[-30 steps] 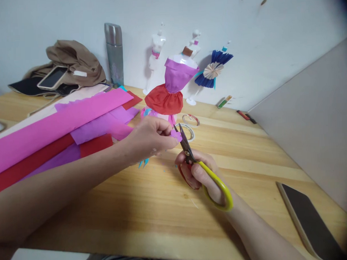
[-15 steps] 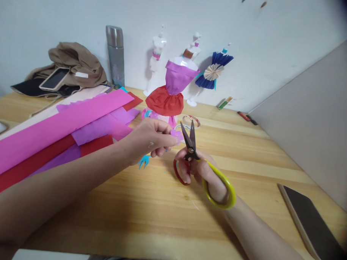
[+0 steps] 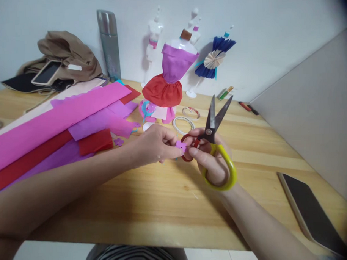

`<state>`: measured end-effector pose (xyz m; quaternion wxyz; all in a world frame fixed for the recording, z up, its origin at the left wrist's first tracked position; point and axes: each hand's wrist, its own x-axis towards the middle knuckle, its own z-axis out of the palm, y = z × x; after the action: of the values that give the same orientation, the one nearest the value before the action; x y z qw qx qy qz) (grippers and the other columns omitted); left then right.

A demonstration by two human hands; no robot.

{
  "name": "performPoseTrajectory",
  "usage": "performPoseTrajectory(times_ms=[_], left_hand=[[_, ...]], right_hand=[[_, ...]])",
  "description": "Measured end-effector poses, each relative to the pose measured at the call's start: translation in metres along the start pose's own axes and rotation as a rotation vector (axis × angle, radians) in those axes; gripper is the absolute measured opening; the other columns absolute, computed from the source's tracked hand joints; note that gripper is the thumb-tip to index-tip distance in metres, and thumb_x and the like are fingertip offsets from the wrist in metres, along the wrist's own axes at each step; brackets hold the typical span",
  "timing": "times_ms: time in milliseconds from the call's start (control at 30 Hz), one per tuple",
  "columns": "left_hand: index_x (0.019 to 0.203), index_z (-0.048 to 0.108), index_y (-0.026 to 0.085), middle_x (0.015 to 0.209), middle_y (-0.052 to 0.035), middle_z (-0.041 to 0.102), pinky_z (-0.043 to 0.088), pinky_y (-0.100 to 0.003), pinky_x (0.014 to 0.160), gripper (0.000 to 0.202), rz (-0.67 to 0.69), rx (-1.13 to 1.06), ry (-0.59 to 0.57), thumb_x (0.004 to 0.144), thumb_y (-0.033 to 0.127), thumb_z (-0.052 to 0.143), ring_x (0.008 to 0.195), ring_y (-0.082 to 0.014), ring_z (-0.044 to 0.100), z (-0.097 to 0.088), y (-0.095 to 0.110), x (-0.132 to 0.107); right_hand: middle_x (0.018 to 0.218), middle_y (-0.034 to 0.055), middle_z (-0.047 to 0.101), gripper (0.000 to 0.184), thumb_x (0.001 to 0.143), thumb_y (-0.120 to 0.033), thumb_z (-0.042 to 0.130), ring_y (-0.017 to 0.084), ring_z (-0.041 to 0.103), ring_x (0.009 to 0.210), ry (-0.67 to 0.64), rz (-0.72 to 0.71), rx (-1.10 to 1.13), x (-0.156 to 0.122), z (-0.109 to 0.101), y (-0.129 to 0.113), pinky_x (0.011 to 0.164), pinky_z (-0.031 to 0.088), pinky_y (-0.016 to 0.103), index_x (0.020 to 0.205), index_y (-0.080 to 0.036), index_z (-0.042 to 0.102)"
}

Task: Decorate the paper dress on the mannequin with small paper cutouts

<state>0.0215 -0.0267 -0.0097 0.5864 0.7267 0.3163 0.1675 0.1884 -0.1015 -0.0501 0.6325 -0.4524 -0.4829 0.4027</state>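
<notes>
A small purple paper flower [image 3: 181, 145] is pinched between the thumb and fingers of my left hand [image 3: 155, 147]. My right hand [image 3: 213, 159] carries a pair of scissors [image 3: 210, 132] with one yellow and one red handle loop, blades parted and pointing away from me. The right fingertips are close beside the flower; whether they touch it I cannot tell. Another purple flower [image 3: 118, 141] lies on the table left of my left wrist. Beyond my hands stands a small dress form [image 3: 178, 65] in a purple paper top and red skirt.
Crepe paper sheets [image 3: 59, 120] in pink, purple and red cover the left side. Two tape rolls [image 3: 183, 125] lie past my hands. At the back are a steel flask [image 3: 109, 45], brown cloth [image 3: 71, 54] and a blue-dressed form [image 3: 213, 59]. A phone [image 3: 310, 212] lies at right.
The scissors have moved off the flower, up and to the right, blades wider apart. My right fingertips have come close to the flower. The view has shifted slightly.
</notes>
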Motion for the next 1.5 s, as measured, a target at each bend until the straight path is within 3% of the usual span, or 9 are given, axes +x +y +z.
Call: performPoseTrajectory(times_ms=[267,433,467,533,633,800,1067,1333,1500], left_hand=[[0.052,0.051,0.016,0.042,0.0076,0.041,0.024,-0.016,0.039,0.027,-0.049,0.106,-0.033,0.073,0.012,0.067,0.038,-0.0038,0.04,0.004,0.004,-0.004],[0.058,0.061,0.015,0.042,0.0016,0.052,0.034,-0.017,0.04,0.027,-0.125,-0.06,-0.092,0.081,0.029,0.064,0.039,-0.008,0.047,-0.011,0.003,0.007],[0.061,0.062,0.015,0.046,-0.0004,0.057,0.039,-0.019,0.041,0.026,-0.201,-0.146,-0.186,0.083,0.028,0.063,0.041,-0.0103,0.052,-0.015,0.003,0.011],[0.065,0.063,0.016,0.054,-0.0037,0.064,0.043,-0.024,0.04,0.022,-0.265,-0.18,-0.239,0.084,0.025,0.057,0.041,-0.0141,0.056,-0.02,0.002,0.018],[0.07,0.066,0.014,0.058,-0.001,0.064,0.04,-0.02,0.038,0.014,-0.295,-0.251,-0.17,0.08,0.022,0.058,0.04,-0.0103,0.053,-0.017,-0.002,0.017],[0.073,0.066,0.015,0.05,0.0029,0.056,0.04,-0.016,0.039,0.013,-0.103,-0.165,-0.119,0.078,0.027,0.069,0.041,-0.0075,0.049,0.002,-0.005,0.002],[0.062,0.063,0.015,0.05,0.0046,0.057,0.035,-0.015,0.035,0.014,-0.135,-0.158,0.072,0.077,0.012,0.062,0.038,-0.0049,0.047,0.007,0.0,0.003],[0.056,0.061,0.015,0.045,0.0053,0.054,0.033,-0.015,0.036,0.02,-0.179,-0.112,0.028,0.075,0.011,0.064,0.036,-0.0044,0.044,0.005,0.005,0.002],[0.059,0.062,0.013,0.051,0.0,0.057,0.033,-0.018,0.039,0.031,-0.158,-0.257,-0.043,0.087,0.026,0.06,0.041,-0.0062,0.048,-0.001,-0.002,0.002]], right_hand=[[0.066,-0.0028,0.059,0.032,0.069,-0.036,0.091,0.016,0.05,0.056,-0.04,0.025,-0.157,-0.004,0.001,-0.004,0.053,0.041,0.032,0.094,-0.032,0.072],[0.061,-0.004,0.057,0.032,0.066,-0.033,0.09,0.014,0.048,0.049,-0.007,0.102,-0.027,0.001,0.003,-0.005,0.046,0.037,0.03,0.09,-0.03,0.07],[0.06,-0.0043,0.058,0.032,0.065,-0.031,0.089,0.014,0.048,0.048,0.002,0.118,0.007,0.002,0.003,-0.005,0.046,0.037,0.03,0.09,-0.029,0.069],[0.056,-0.0058,0.057,0.034,0.064,-0.028,0.087,0.013,0.048,0.046,0.021,0.131,0.075,0.004,0.003,-0.006,0.044,0.037,0.028,0.092,-0.027,0.067],[0.053,-0.0086,0.054,0.036,0.064,-0.026,0.085,0.011,0.046,0.042,0.036,0.141,0.15,0.005,0.002,-0.004,0.042,0.036,0.026,0.094,-0.026,0.065],[0.056,-0.0092,0.056,0.038,0.065,-0.025,0.085,0.01,0.047,0.043,0.031,0.135,0.162,0.006,0.001,0.0,0.042,0.038,0.025,0.097,-0.025,0.064],[0.062,-0.007,0.058,0.038,0.069,-0.03,0.087,0.011,0.048,0.046,-0.026,0.135,0.154,0.002,0.001,0.004,0.045,0.037,0.027,0.1,-0.024,0.066],[0.059,-0.0063,0.056,0.037,0.068,-0.037,0.09,0.012,0.047,0.047,-0.03,0.108,0.034,0.0,0.004,0.001,0.044,0.036,0.027,0.095,-0.026,0.068],[0.059,-0.0048,0.056,0.035,0.068,-0.041,0.091,0.014,0.047,0.046,-0.01,0.131,0.022,0.0,0.005,-0.004,0.043,0.036,0.029,0.091,-0.029,0.068]])
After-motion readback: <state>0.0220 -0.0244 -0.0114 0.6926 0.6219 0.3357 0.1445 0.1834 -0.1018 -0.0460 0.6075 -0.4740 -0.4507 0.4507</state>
